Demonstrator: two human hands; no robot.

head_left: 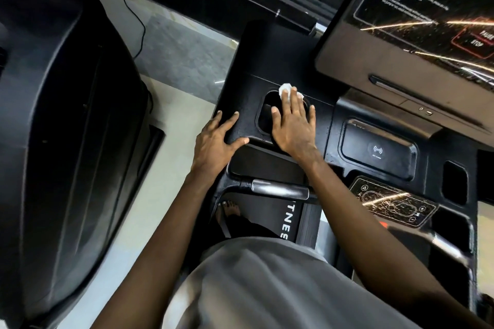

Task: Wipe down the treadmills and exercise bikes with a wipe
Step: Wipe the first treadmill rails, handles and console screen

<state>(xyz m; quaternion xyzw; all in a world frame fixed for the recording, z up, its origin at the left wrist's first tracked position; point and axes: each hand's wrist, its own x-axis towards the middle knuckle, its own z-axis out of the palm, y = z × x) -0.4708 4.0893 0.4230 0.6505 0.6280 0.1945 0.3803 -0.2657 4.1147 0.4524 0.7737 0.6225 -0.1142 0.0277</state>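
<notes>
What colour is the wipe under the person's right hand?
White. The wipe shows past the fingertips of the right hand in the head view.

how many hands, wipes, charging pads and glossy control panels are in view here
hands: 2, left hand and right hand
wipe: 1
wireless charging pad: 1
glossy control panels: 2, large display and small keypad
total: 6

Pale floor [173, 115], black cable [144, 29] (thin, curving)
</notes>
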